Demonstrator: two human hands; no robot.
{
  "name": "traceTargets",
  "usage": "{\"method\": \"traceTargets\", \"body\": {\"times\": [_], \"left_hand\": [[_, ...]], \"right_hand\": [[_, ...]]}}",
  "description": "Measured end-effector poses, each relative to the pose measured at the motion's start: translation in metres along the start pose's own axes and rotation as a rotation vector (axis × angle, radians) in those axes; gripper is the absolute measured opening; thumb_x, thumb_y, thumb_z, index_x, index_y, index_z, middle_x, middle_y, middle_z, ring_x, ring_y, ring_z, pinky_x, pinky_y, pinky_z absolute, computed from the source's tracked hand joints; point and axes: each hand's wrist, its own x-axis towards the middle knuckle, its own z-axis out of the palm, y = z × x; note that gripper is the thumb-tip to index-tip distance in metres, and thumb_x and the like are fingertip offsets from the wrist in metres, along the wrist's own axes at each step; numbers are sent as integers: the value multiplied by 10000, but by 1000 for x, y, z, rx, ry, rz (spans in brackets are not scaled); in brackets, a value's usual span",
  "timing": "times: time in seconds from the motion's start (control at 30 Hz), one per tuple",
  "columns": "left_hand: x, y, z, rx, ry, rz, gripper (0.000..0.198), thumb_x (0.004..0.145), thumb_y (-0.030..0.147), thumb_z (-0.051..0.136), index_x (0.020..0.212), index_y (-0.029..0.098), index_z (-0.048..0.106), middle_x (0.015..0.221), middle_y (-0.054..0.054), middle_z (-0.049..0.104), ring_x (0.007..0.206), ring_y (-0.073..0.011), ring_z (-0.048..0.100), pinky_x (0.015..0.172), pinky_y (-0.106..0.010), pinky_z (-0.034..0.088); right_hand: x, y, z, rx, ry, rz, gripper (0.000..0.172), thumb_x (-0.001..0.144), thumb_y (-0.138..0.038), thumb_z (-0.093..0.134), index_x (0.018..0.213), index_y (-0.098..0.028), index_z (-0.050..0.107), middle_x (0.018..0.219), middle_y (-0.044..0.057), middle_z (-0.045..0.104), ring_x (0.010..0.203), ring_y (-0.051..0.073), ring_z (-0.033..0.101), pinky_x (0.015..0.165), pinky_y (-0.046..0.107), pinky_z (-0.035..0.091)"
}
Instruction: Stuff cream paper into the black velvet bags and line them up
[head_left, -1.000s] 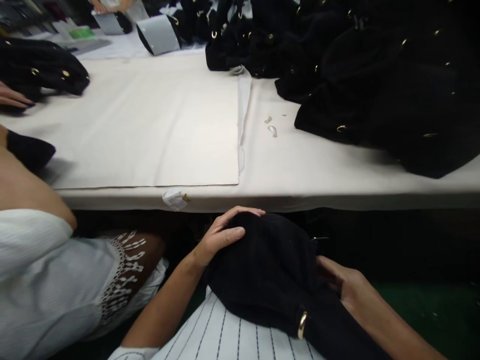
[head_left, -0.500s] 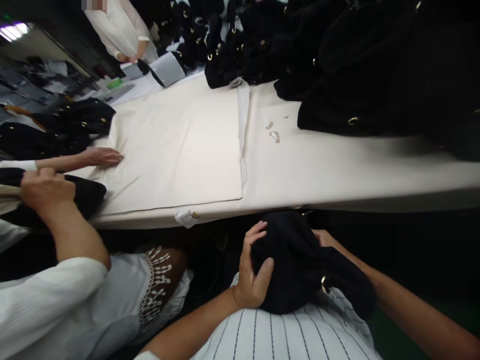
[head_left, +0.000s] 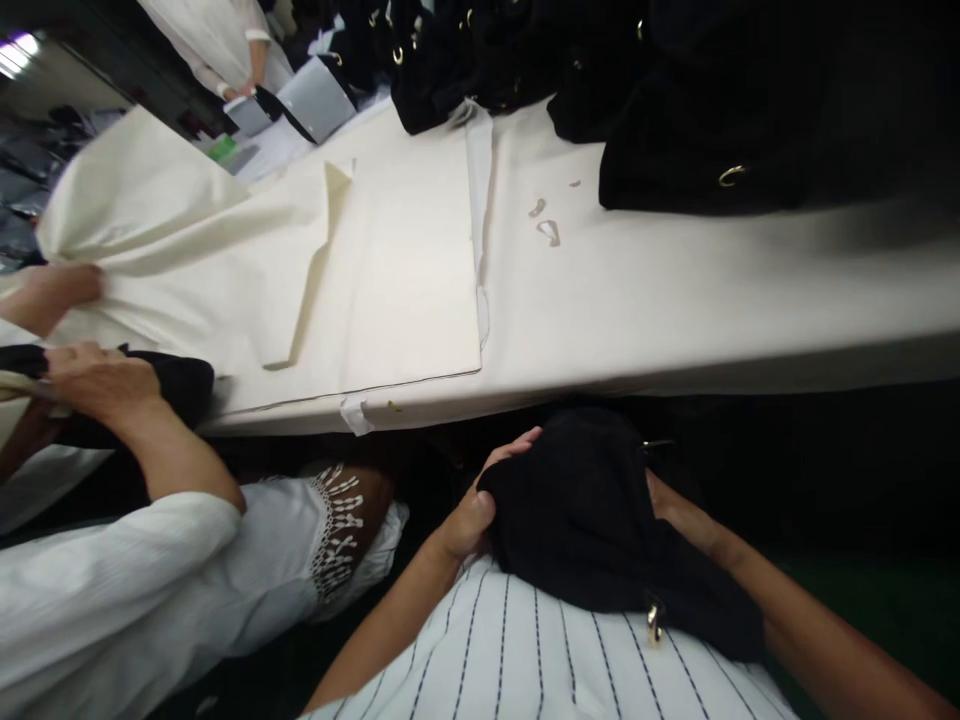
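Observation:
A black fabric piece, bag-like in shape (head_left: 577,510), lies over my lap against my striped shirt. It has a gold metal ring (head_left: 654,624) at its lower right. My left hand (head_left: 476,505) grips its left edge, thumb in front and fingers passing behind. On the right side, my right hand (head_left: 679,512) reaches in behind the cloth, its fingers hidden, and a strip of the fabric hangs beside that forearm. A thin shiny metal bit (head_left: 658,442) pokes out by the upper right edge; I cannot tell what it is.
A table (head_left: 712,300) covered in cream cloth runs across in front, with a cream sheet (head_left: 405,300) on it. Black items with gold rings (head_left: 697,140) are heaped at the back right. At left a co-worker's hand (head_left: 105,380) holds dark fabric; another person (head_left: 225,50) stands behind.
My left hand has gone from lying spread against the black piece to gripping its edge, and the piece has turned and flattened. The co-worker at left has lifted part of a cream sheet.

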Motion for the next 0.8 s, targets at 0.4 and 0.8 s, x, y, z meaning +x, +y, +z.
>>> {"method": "traceTargets", "body": {"times": [0.4,0.8], "left_hand": [[31,-8,2,-249,-168,-61,1100,582,909,624,1413,195,521,1558,-145,372,1462,-384,284,1223,-531,231],[67,3,15,-141,-435,-184,961,735,838,562,1423,169,516,1456,-174,508,1378,-408,424,1183,-543,305]], "right_hand": [[-29,-27,4,-43,-129,85,284,660,-367,811,897,-212,781,913,91,749,1044,363,669,1031,523,487],[-58,-6,-22,151,119,232,152,623,-374,806,684,-240,769,841,97,754,1015,360,688,1004,422,505]]}}
